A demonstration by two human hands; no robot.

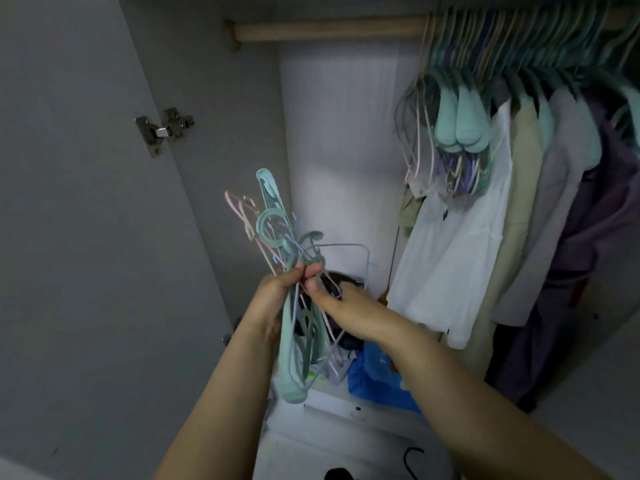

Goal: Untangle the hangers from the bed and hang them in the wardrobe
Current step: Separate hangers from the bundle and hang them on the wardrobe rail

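Note:
A tangled bunch of hangers (pixel 273 230), teal plastic ones with thin pink and lilac wire ones, is held upright in front of the open wardrobe. My left hand (pixel 273 296) is closed around the bunch at its middle. My right hand (pixel 341 310) pinches a hanger in the same bunch, thumb and fingers touching it just right of the left hand. Above, a wooden rail (pixel 329 31) runs across the wardrobe; its left stretch is bare. Many teal hangers (pixel 460 123) hang at its right part.
The grey wardrobe door (pixel 76 237) stands open at left, with a metal hinge (pixel 162 129). Shirts (pixel 460 244) in white, beige and purple hang at right. A blue bag (pixel 377 379) and white boxes lie on the wardrobe floor below my hands.

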